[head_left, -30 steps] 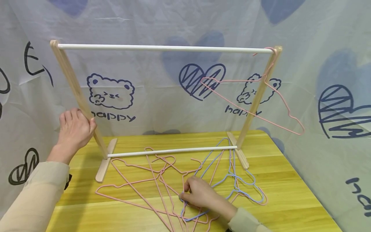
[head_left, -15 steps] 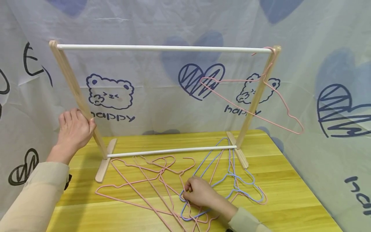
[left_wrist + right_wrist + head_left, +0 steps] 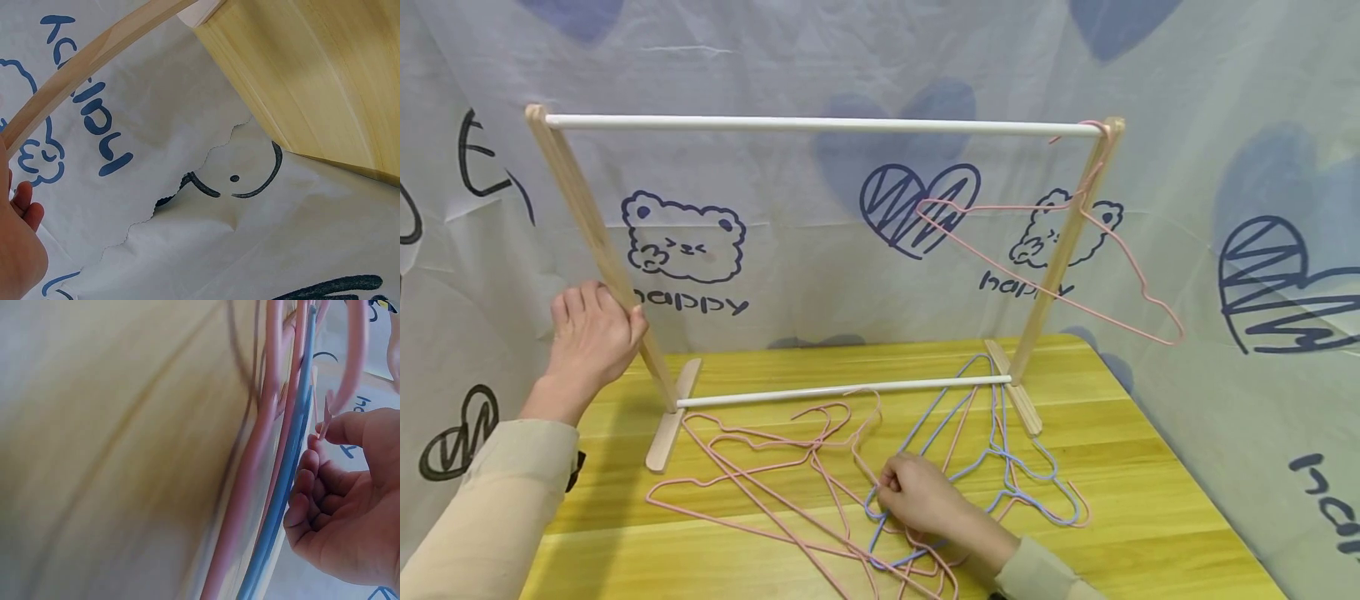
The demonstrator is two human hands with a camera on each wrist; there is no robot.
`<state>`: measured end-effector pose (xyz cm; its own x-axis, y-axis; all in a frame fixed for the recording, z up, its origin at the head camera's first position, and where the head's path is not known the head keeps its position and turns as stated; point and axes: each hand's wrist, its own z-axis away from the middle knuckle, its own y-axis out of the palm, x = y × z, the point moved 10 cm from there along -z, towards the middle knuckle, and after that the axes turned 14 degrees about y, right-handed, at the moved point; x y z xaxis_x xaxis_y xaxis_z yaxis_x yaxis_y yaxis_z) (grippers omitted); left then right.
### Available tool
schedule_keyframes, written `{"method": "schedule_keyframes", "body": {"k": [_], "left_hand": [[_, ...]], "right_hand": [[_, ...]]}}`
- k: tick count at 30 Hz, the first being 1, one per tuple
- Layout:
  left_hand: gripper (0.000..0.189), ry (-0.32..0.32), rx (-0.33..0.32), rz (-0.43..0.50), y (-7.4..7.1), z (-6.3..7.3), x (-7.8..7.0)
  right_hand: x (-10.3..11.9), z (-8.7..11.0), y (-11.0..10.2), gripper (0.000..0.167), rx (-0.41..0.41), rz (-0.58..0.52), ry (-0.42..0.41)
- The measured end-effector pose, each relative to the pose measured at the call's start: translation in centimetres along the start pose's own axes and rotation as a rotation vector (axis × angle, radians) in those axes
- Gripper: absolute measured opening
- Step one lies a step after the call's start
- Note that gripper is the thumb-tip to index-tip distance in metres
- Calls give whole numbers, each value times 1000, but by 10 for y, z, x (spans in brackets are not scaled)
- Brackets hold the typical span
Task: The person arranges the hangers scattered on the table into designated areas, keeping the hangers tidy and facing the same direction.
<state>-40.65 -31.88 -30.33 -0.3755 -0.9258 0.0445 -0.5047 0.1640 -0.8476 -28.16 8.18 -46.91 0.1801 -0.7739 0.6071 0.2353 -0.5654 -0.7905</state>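
Note:
My left hand (image 3: 591,333) grips the left wooden post (image 3: 580,200) of a small garment rack, its thumb on the post's near side. In the left wrist view, part of that hand (image 3: 25,244) lies at the frame's left edge. Low over the table, my right hand (image 3: 921,496) pinches a pink clothes hanger (image 3: 859,454) near its neck. The right wrist view has thumb and forefinger meeting on the pink wire. Other pink hangers (image 3: 730,518) and several blue hangers (image 3: 992,454) lie tangled around and under this hand.
One pink hanger (image 3: 1000,258) hangs at the right end of the rack's white top rail (image 3: 820,125). A white lower rail (image 3: 842,389) joins the rack's wooden feet (image 3: 662,437) on the yellow wood-grain table (image 3: 1150,517). A printed cloth (image 3: 805,250) hangs behind.
The pinched pink hanger has turned, its hook swinging left and its body shifting beneath the right hand. My right hand has barely moved. The left hand keeps its grip on the post.

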Motion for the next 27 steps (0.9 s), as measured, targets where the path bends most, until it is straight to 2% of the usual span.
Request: {"method": "schedule_keyframes", "body": {"k": [4,11,18,27], "left_hand": [[41,-2,4,2,1,0,0],[41,-1,1,0,1,0,0],[42,-6,10,0,1,-1,1],[43,-11,11,1,1,0,1]], "right_hand": [[0,2,-5,6,-15,3,-29],[-1,1,-13,11,-37,-62,-65],[-1,2,-24,17,-96,-94,-68],[1,6,-36,19,-153,-45,-85]]}}
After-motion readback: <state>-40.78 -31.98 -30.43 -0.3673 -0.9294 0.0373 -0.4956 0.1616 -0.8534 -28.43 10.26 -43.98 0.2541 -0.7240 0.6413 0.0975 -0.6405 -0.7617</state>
